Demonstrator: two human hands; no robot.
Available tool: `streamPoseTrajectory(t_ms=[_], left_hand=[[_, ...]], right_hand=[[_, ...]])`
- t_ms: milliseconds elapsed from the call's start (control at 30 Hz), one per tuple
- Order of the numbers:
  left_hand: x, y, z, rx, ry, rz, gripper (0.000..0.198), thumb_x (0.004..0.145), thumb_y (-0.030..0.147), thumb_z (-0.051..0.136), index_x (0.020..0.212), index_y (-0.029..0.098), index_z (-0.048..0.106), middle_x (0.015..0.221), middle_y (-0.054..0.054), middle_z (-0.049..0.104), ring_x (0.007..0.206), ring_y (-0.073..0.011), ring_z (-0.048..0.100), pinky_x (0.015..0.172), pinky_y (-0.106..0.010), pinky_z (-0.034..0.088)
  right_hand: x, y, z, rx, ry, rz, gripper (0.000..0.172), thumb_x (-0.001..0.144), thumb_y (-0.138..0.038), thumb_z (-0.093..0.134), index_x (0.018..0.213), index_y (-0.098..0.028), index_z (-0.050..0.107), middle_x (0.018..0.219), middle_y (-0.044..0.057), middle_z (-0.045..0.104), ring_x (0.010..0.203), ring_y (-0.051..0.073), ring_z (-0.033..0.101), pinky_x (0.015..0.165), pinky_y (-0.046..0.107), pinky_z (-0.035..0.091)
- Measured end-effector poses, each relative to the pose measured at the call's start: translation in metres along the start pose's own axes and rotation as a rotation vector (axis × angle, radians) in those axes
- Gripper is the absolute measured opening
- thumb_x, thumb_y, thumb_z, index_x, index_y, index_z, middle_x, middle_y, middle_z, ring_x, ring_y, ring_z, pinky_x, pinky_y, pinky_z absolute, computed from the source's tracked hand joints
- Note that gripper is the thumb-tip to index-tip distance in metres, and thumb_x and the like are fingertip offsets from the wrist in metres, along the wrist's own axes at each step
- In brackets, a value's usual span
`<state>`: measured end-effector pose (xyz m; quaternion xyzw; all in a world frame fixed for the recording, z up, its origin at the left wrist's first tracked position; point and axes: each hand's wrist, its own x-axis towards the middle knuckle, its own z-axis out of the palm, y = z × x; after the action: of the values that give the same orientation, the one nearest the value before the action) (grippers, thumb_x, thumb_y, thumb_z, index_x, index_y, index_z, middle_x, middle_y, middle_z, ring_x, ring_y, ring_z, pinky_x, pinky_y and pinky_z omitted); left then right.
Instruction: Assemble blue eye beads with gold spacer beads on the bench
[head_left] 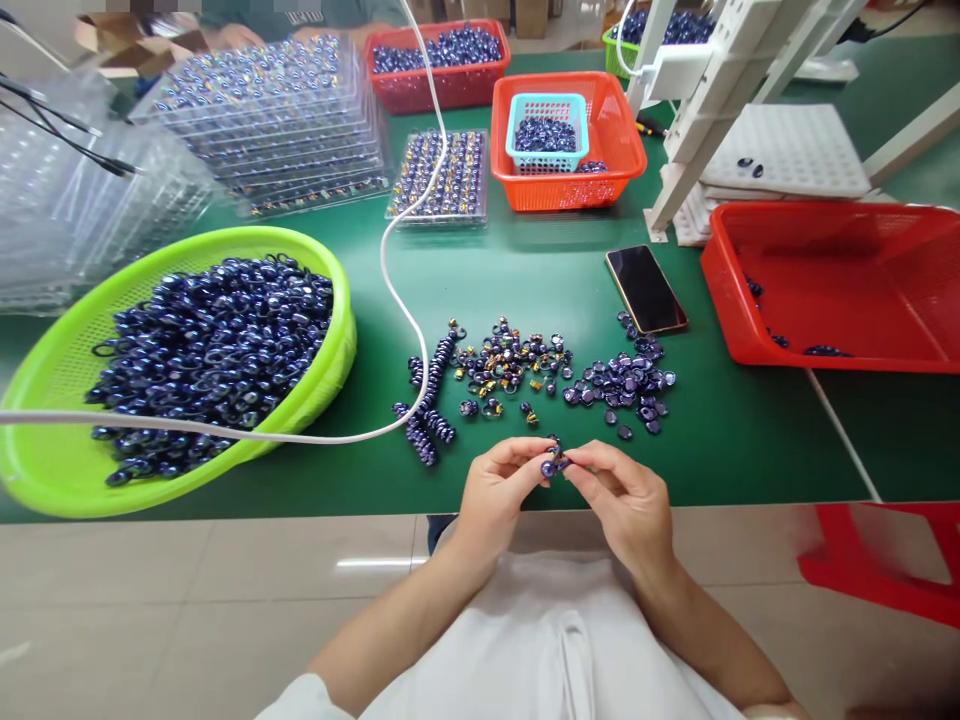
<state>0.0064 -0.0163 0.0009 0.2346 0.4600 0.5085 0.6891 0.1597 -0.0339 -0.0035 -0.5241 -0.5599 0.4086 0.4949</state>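
At the table's front edge my left hand (501,490) pinches a small shiny dark blue ring-shaped piece (551,466) between thumb and fingers. My right hand (624,495) is closed at the right side of that piece, with thumb and forefinger meeting on it; whether a separate small part sits in its fingertips is hidden. Just beyond the hands lies a loose group of dark blue pieces with gold-coloured parts (510,358). To its right is a pile of small dark round caps (621,385). Rows of stacked dark blue rings (429,405) lie to its left.
A green basket (341,330) heaped with dark blue rings stands left, crossed by a white cable (390,270). Behind are stacked clear trays (300,130), a filled tray (442,180) and an orange basket (525,195). A phone (646,288) and red basket (847,260) lie right. Someone sits opposite.
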Motion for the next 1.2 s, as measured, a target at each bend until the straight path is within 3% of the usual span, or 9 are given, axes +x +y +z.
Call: streamPoseTrajectory(t_ms=[267,533,833,1033,1200], left_hand=[[-0.003,-0.005,-0.003,0.123,0.05,0.102,0.014,0.071,0.024,0.085,0.084,0.022,0.083,0.085,-0.004,0.08,0.079,-0.0147,0.071,0.076,-0.022,0.057],[-0.007,0.001,-0.003,0.26,0.001,0.218,0.012,0.079,0.022,0.078,0.089,0.023,0.083,0.086,-0.004,0.079,0.077,-0.0141,0.069,0.072,-0.021,0.056],[-0.009,0.002,0.004,0.303,0.051,0.289,0.011,0.079,0.025,0.077,0.088,0.021,0.082,0.08,-0.004,0.076,0.073,-0.0159,0.068,0.067,-0.025,0.057],[-0.011,0.004,0.001,0.412,-0.083,0.404,0.016,0.087,0.02,0.07,0.098,0.023,0.081,0.088,-0.006,0.076,0.078,-0.0175,0.068,0.074,-0.029,0.055],[-0.011,0.003,-0.003,0.469,-0.137,0.455,0.016,0.086,0.017,0.071,0.1,0.022,0.078,0.091,-0.008,0.076,0.082,-0.0195,0.068,0.078,-0.031,0.054]], right_hand=[[0.002,0.0,0.004,-0.018,0.014,0.025,0.01,0.088,-0.025,0.071,0.096,-0.029,0.076,0.087,-0.002,0.074,0.071,0.013,0.065,0.062,0.022,0.051],[0.008,-0.004,0.001,-0.02,-0.01,0.024,0.007,0.087,-0.025,0.072,0.092,-0.027,0.076,0.085,-0.002,0.076,0.071,0.012,0.069,0.065,0.021,0.055],[0.005,0.003,0.002,-0.032,0.0,-0.078,0.01,0.087,-0.022,0.072,0.094,-0.027,0.076,0.087,0.0,0.076,0.072,0.015,0.07,0.069,0.026,0.059],[0.006,0.001,0.001,0.037,0.028,0.011,0.009,0.087,-0.024,0.072,0.095,-0.026,0.076,0.088,0.001,0.078,0.076,0.015,0.072,0.071,0.026,0.061],[0.009,-0.002,-0.001,0.236,-0.094,0.187,0.017,0.087,-0.031,0.071,0.103,-0.024,0.072,0.083,0.0,0.075,0.068,0.013,0.07,0.063,0.025,0.061]])
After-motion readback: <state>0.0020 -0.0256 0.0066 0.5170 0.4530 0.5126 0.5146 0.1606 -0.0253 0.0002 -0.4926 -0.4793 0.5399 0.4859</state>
